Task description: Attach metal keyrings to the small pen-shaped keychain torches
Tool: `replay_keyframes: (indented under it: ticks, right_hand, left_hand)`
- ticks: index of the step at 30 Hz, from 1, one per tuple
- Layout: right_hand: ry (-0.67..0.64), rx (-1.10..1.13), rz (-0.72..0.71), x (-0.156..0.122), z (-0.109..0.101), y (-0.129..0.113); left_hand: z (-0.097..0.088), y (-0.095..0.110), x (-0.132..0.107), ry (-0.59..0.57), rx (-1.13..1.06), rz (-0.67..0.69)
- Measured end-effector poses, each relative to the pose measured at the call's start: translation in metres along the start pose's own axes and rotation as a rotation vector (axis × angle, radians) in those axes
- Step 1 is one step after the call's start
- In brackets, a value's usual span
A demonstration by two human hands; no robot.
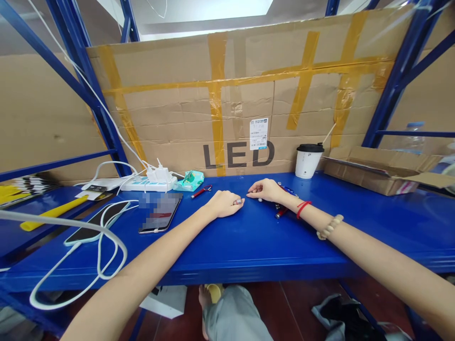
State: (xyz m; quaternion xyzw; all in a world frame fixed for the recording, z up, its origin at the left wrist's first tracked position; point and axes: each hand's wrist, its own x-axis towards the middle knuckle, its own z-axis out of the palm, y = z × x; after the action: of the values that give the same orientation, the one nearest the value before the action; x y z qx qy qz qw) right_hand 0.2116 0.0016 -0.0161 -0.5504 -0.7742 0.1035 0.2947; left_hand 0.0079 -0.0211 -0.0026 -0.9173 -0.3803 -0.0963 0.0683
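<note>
My left hand (pixel 225 203) rests on the blue shelf top (pixel 227 241) with its fingers curled and pressed together. Something silvery, perhaps a ring, shows near its fingertips, and I cannot see what it holds, if anything. My right hand (pixel 266 190) is pinched just to the right of it, the fingertips close to the shelf top; whatever they grip is too small to name. Under and behind my right wrist lie several slim red and blue metallic pieces (pixel 282 212), partly hidden. A red pen-shaped piece with a metal clip (pixel 202 191) lies beyond my left hand.
Left are a phone (pixel 161 214), another phone (pixel 97 221) on a looping white cable (pixel 119 251), a power strip (pixel 149 183) and a teal packet (pixel 191 180). At the back right stand a lidded paper cup (pixel 308 163) and an open cardboard box (pixel 377 173). Cardboard (pixel 170 123) walls the back.
</note>
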Motion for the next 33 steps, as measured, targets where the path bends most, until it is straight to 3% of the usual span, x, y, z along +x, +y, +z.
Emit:
replay_keyframes:
  ticks: [7,12,21,33]
  right_hand:
    - [0.105,-0.048,-0.007,0.002,-0.002,-0.003]
    - [0.245,0.036,-0.107,-0.003,-0.007,-0.016]
    - [0.141,0.309,-0.285,-0.018,0.002,-0.057]
    - [0.192,0.249,-0.214,-0.017,-0.001,-0.052]
  left_hand:
    - [0.001,0.000,0.001,-0.010,0.040,0.002]
    - [0.004,-0.002,0.001,0.054,0.069,-0.049]
    - [0.005,-0.005,0.004,0.051,0.118,-0.236]
    - [0.004,-0.011,0.004,0.067,0.026,-0.308]
